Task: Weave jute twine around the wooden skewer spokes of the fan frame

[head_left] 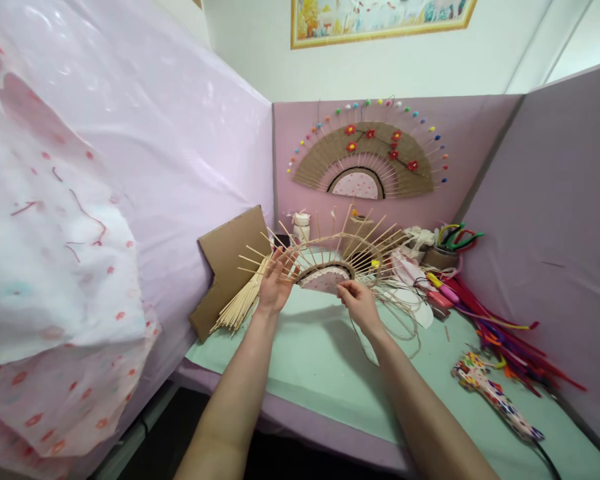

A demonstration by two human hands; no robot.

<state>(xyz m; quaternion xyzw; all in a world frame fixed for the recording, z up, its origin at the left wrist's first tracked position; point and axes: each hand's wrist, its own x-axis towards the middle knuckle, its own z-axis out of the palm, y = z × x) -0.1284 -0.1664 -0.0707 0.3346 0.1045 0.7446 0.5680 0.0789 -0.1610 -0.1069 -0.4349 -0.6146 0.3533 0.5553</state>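
A half-made fan frame is held up over the table. It has a half-round base with pale pink patterned covering and a dark curved rim, and thin wooden sticks spread out from it. Twine arcs across the sticks. My left hand grips the frame at its left side, fingers partly behind the sticks. At the base's right corner, my right hand pinches the edge between thumb and fingers. Loose twine loops down beside and below my right hand onto the table.
A bundle of sticks leans by cut cardboard at left. A finished fan with red flowers hangs on the back panel. On the right lie a patterned glue gun, pipe cleaners and a scissors holder.
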